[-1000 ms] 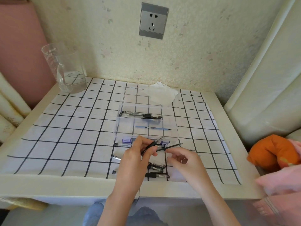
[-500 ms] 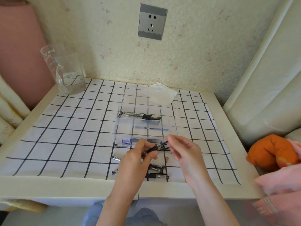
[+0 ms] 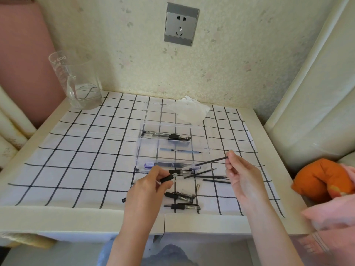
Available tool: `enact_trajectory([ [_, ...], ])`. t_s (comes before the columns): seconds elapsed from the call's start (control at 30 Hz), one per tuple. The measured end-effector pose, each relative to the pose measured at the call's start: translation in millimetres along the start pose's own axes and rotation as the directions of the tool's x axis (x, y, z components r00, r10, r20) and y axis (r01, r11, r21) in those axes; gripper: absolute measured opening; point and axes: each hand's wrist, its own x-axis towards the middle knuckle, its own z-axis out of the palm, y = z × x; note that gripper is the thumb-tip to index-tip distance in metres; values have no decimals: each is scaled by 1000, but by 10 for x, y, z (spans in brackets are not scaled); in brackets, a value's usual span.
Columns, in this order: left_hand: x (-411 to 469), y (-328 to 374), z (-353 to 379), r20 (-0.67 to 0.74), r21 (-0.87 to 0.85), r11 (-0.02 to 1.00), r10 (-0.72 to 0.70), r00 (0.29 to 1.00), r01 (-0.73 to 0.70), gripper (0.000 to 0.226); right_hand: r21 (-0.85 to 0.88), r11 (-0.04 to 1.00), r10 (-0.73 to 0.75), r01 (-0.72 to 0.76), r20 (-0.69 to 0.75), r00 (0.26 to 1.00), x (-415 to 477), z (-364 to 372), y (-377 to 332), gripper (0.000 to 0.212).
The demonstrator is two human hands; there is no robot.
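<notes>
Refill [image 3: 211, 161] pinched at its far end by right hand [image 3: 240, 177] fingertips, just above the clear box [image 3: 147, 150] near edge, other end meeting the pen barrel [image 3: 169, 177], which left hand [image 3: 148, 191] pinches over the checked cloth [image 3: 76, 160].

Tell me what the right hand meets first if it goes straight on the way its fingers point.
Probably the right edge of the clear box: the right hand, pinching a black refill, points away and slightly left. It is raised, so it might clear the box and reach the tissue instead.
</notes>
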Motion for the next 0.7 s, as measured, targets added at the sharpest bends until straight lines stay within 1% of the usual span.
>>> enact_trajectory([
  [0.03,-4,0,-17,-36,-20,1000,-8,999,7,12,-28,1000,-5,5,1,1000,14,-7,0,8],
  [0.1,-6,21,-47,-118,-95,995,-44,992,33,9,-165,986,-15,15,-2,1000,20,-20,35,10],
  [0.17,-5,60,-53,-153,-170,984,-83,985,56,7,-287,958,-20,14,-17,1000,14,-25,107,12],
  [0.3,-10,126,-32,-115,-219,974,-80,990,53,9,-384,923,2,-5,-8,1000,-34,13,205,16],
  [0.4,-13,138,-19,-104,-220,974,-80,991,56,9,-402,916,2,-14,-30,1000,-69,23,213,34],
  [0.47,-10,138,-20,-102,-221,974,-78,992,54,9,-438,899,-31,11,-39,999,-104,10,199,46],
  [0.5,-8,137,-19,-102,-223,973,-77,992,53,9,-458,889,-50,31,-30,998,-122,10,193,48],
  [0.57,-9,135,-13,-99,-228,972,-75,992,50,10,-496,865,-85,77,6,996,-150,27,193,45],
  [0.63,-10,137,-7,-96,-236,970,-76,992,52,9,-553,818,-144,160,72,987,-146,81,193,35],
  [0.67,-10,142,-2,-94,-243,969,-79,992,54,9,-599,769,-185,226,130,974,-130,129,186,27],
  [0.7,-8,147,2,-94,-251,966,-82,992,56,9,-651,699,-221,298,200,955,-99,188,174,19],
])
